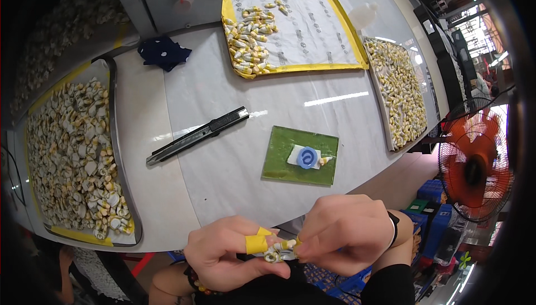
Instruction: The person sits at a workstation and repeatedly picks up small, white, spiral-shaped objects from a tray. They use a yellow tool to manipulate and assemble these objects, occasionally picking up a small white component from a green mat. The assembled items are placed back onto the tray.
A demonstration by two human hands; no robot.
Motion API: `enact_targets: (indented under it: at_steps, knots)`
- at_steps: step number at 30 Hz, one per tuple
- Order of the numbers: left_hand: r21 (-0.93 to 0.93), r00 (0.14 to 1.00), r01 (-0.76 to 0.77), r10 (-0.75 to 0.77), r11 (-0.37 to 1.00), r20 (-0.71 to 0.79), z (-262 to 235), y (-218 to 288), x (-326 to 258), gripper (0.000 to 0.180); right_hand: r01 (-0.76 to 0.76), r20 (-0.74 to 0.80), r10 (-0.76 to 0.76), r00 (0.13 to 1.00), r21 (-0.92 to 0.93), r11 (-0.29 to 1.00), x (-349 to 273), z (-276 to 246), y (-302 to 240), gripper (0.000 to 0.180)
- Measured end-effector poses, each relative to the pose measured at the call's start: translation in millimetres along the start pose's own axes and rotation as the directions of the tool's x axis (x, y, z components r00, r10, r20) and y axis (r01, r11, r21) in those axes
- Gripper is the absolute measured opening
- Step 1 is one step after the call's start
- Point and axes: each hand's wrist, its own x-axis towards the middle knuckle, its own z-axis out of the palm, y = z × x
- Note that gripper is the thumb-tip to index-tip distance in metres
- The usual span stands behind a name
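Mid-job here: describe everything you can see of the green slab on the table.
The green slab is a flat, four-sided plate, glossy with visible side edges, perhaps glass or plastic. It lies flat on the pale table, slightly turned, right of the black cutter knife. On it lies a white patch under a round blue piece with a darker curl, with a small yellow-and-white piece on the right. The left hand and right hand are apart from it.
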Motion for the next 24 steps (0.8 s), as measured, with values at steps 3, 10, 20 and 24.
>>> enact_targets:
  at_steps: [3,10,20,24]
  knots:
    - [-0.037,0.999,-0.021,0.02,0.999,-0.028,1.7,0.1,0.5,0.037,0.024,0.017,-0.023,1.0,-0.068,0.997,0.2,-1.3,-1.8,0.014]
    - [0.03,0.999,-0.049,0.048,0.998,0.023,-1.8,5.4,7.2,0.033,0.098,0.067,-0.089,0.994,-0.145,0.985,3.3,-3.0,-1.9,0.013]
    - [0.37,0.96,-0.281,0.258,0.885,0.111,-1.3,17.0,14.8,0.029,0.123,-0.024,-0.126,0.992,-0.113,0.986,-3.1,5.5,2.6,0.008]
    - [0.423,0.918,-0.395,0.358,0.815,0.168,-3.9,18.1,18.9,0.027,0.109,-0.043,-0.113,0.993,-0.073,0.991,-3.4,6.5,4.5,0.009]
